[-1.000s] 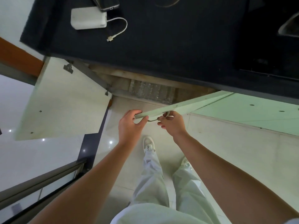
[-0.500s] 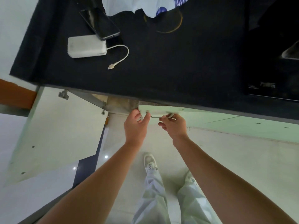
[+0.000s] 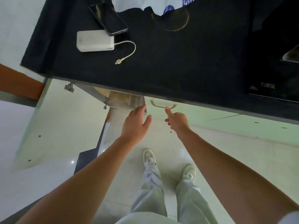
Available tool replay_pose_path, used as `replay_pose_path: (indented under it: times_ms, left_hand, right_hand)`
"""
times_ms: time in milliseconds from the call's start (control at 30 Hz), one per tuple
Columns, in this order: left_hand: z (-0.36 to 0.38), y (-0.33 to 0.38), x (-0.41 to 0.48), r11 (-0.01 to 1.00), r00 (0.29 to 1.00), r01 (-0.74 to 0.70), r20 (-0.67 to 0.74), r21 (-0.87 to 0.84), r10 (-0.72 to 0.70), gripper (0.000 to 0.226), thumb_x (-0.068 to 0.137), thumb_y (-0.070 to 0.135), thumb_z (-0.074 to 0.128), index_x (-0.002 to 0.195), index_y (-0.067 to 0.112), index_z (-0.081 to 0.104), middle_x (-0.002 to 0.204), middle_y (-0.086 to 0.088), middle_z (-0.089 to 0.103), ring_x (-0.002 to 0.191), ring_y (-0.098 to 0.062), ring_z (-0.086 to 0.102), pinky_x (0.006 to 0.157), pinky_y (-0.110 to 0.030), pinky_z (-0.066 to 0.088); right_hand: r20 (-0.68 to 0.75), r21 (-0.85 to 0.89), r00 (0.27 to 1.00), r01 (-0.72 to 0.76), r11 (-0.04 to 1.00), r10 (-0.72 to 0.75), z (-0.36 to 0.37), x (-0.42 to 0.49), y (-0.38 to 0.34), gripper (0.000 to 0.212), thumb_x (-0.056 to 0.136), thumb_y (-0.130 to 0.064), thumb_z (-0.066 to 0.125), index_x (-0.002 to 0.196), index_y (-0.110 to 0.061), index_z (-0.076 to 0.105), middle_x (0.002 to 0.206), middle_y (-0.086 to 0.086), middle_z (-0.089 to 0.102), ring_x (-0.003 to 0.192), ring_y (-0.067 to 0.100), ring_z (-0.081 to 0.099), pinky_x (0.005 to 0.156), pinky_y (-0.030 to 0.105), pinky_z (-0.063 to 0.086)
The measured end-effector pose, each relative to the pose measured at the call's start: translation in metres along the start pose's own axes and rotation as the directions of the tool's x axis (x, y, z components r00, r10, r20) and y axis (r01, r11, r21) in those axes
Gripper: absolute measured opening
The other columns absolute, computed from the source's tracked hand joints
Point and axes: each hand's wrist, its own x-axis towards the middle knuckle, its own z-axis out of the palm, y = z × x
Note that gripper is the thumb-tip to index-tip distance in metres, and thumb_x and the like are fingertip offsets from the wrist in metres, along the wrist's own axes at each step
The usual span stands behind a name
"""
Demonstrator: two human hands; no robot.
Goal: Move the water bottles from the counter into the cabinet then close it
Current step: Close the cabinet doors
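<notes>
Grip empty, fingers loose: left hand (image 3: 135, 125) and right hand (image 3: 177, 121) at cabinet door (image 3: 191, 112) below black counter (image 3: 186, 62).

The left hand (image 3: 135, 123) is laying straight fingers against the right cabinet door (image 3: 202, 114) edge, while the right hand (image 3: 177, 121) is extending one finger toward its handle (image 3: 162, 105).

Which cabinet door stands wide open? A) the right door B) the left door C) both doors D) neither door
B: the left door stands far out, while the right door, with its handle, lies almost flush under the black countertop.
</notes>
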Motion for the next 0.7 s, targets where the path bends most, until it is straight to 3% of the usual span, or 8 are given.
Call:
replay_pose_path:
  times_ms: [100, 233, 300, 400, 533, 700]
  left_hand:
    - [-0.007, -0.001, -0.022, 0.979, 0.997, -0.062, 0.051, 0.193, 0.053, 0.048, 0.104, 0.039, 0.044, 0.144, 0.014, 0.047, 0.144, -0.005, 0.056, 0.128, -0.027, 0.053, 0.101, -0.041, 0.046]
    - [-0.008, 0.003, -0.056, 0.944, 0.995, -0.040, 0.096, 0.328, 0.008, 0.053, 0.103, 0.045, 0.037, 0.144, 0.013, 0.048, 0.144, -0.007, 0.056, 0.129, -0.029, 0.052, 0.100, -0.044, 0.046]
    - [-0.007, 0.009, -0.078, 0.940, 0.997, -0.010, 0.073, 0.342, -0.016, 0.061, 0.100, 0.051, 0.028, 0.140, 0.012, 0.051, 0.140, -0.008, 0.059, 0.126, -0.031, 0.055, 0.098, -0.045, 0.047]
    - [-0.002, 0.023, -0.112, 0.926, 0.998, 0.052, 0.017, 0.374, -0.063, 0.063, 0.098, 0.052, 0.024, 0.138, 0.012, 0.052, 0.137, -0.006, 0.061, 0.124, -0.029, 0.057, 0.098, -0.045, 0.047]
    - [0.007, 0.049, -0.162, 0.898, 0.993, 0.116, -0.056, 0.425, -0.102, 0.063, 0.098, 0.053, 0.022, 0.132, 0.013, 0.056, 0.129, -0.005, 0.065, 0.116, -0.028, 0.062, 0.094, -0.043, 0.050]
    - [0.021, 0.093, -0.219, 0.877, 0.976, 0.211, -0.145, 0.432, -0.163, 0.063, 0.101, 0.055, 0.023, 0.137, 0.015, 0.054, 0.135, -0.004, 0.063, 0.124, -0.027, 0.059, 0.103, -0.044, 0.047]
  right_hand:
    - [0.016, -0.037, 0.999, 0.048, 0.998, -0.047, -0.010, -0.006, 0.000, 0.049, 0.097, -0.056, 0.045, 0.082, -0.014, 0.068, 0.095, 0.002, 0.075, 0.080, 0.022, 0.067, 0.081, 0.040, 0.057]
    - [0.045, -0.245, 0.984, 0.175, 0.954, -0.170, -0.032, -0.027, 0.007, 0.044, 0.097, -0.050, 0.047, 0.114, -0.015, 0.068, 0.114, 0.001, 0.071, 0.102, 0.026, 0.065, 0.077, 0.031, 0.043]
    - [0.064, -0.327, 0.966, 0.258, 0.909, -0.251, -0.046, -0.045, 0.019, 0.045, 0.096, -0.052, 0.049, 0.126, -0.021, 0.062, 0.122, -0.004, 0.068, 0.109, 0.022, 0.063, 0.080, 0.030, 0.043]
    - [0.136, -0.448, 0.907, 0.415, 0.792, -0.398, -0.071, -0.074, 0.041, 0.046, 0.097, -0.053, 0.049, 0.134, -0.026, 0.055, 0.131, -0.006, 0.064, 0.118, 0.020, 0.059, 0.094, 0.037, 0.050]
    - [0.232, -0.528, 0.811, 0.569, 0.631, -0.537, -0.111, -0.111, 0.069, 0.049, 0.098, -0.051, 0.048, 0.140, -0.026, 0.050, 0.135, -0.005, 0.060, 0.126, 0.018, 0.051, 0.098, 0.039, 0.049]
    - [0.361, -0.575, 0.638, 0.726, 0.376, -0.680, -0.164, -0.145, 0.102, 0.052, 0.099, -0.045, 0.051, 0.143, -0.017, 0.050, 0.141, 0.001, 0.056, 0.133, 0.021, 0.044, 0.107, 0.038, 0.041]
